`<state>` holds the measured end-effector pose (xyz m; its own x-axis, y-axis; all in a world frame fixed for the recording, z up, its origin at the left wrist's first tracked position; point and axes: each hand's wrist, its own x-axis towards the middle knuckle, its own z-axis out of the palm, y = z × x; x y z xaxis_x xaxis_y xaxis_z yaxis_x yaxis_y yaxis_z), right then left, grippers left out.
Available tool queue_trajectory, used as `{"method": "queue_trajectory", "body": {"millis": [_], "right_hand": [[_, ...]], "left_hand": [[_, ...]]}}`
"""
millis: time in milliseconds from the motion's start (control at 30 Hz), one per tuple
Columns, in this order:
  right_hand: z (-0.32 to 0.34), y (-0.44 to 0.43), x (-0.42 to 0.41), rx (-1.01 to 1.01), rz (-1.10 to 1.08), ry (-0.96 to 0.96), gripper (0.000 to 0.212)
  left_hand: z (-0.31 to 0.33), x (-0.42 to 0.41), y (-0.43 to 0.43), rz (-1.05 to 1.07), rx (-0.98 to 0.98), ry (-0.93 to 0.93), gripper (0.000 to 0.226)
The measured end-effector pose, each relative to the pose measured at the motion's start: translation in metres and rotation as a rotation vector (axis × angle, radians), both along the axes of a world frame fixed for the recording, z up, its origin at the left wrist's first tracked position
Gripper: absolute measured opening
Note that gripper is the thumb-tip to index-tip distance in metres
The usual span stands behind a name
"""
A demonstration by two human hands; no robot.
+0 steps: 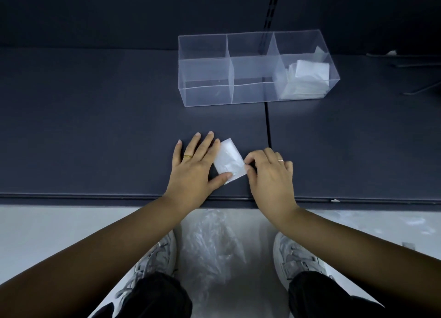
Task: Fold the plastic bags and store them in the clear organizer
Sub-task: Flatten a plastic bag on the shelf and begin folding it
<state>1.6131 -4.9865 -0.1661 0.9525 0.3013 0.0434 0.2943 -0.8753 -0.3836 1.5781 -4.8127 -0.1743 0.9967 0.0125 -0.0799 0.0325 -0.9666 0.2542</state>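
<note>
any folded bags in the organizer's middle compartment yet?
No, the middle compartment of the clear organizer shows only bare walls and floor; the folded bags sit only in its right-end compartment.

Left hand flat, palm down, fingers spread, right hand curled in a pinch

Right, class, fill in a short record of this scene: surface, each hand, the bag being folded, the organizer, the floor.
Surface: dark table
Left hand: flat, thumb pressing the folded bag
Right hand: pinches the bag's right edge
Organizer: clear, three compartments, beyond the hands
Stored bags: folded, right compartment only
Floor: loose plastic between the shoes
</note>
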Motion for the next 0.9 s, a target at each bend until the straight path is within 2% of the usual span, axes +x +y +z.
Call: {"method": "queue_trajectory", "body": {"millis": [200,300,400,467,567,633,700,733,767,833,867,900], "right_hand": [[0.003,0.003,0.002,0.051,-0.036,0.045,0.009],[0.007,0.006,0.001,0.054,-0.047,0.143,0.018],[0.015,0.009,0.005,0.182,-0.044,0.19,0.018],[0.023,0.011,0.009,0.348,-0.077,0.299,0.02],[0.038,0.012,0.014,0.57,-0.065,0.468,0.025],[0.052,0.008,0.017,0.541,0.06,0.453,0.028],[0.068,0.004,0.018,0.457,0.243,0.405,0.03],[0.075,0.003,0.018,0.434,0.324,0.384,0.031],[0.082,0.002,0.018,0.43,0.381,0.371,0.032],[0.088,0.0,0.02,0.464,0.388,0.383,0.034],[0.088,-0.002,0.022,0.489,0.351,0.406,0.031],[0.088,-0.003,0.025,0.502,0.306,0.427,0.024]], "left_hand": [[-0.004,-0.002,0.001,-0.019,0.042,0.041,0.098],[-0.003,-0.003,-0.002,0.002,0.014,0.038,0.099],[-0.002,-0.007,-0.006,0.051,-0.034,0.033,0.103],[0.0,-0.013,-0.011,0.093,-0.145,0.006,0.105],[0.012,-0.016,-0.013,0.176,-0.464,0.064,0.115],[0.028,-0.008,-0.002,0.227,-0.711,0.133,0.126],[0.049,0.004,0.01,0.107,-0.748,0.204,0.128],[0.057,0.009,0.014,0.006,-0.688,0.236,0.119],[0.063,0.014,0.017,-0.078,-0.643,0.261,0.101],[0.069,0.02,0.011,-0.114,-0.67,0.26,0.038],[0.069,0.021,0.008,-0.089,-0.729,0.227,0.019],[0.067,0.022,0.004,-0.06,-0.79,0.191,0.023]]}}
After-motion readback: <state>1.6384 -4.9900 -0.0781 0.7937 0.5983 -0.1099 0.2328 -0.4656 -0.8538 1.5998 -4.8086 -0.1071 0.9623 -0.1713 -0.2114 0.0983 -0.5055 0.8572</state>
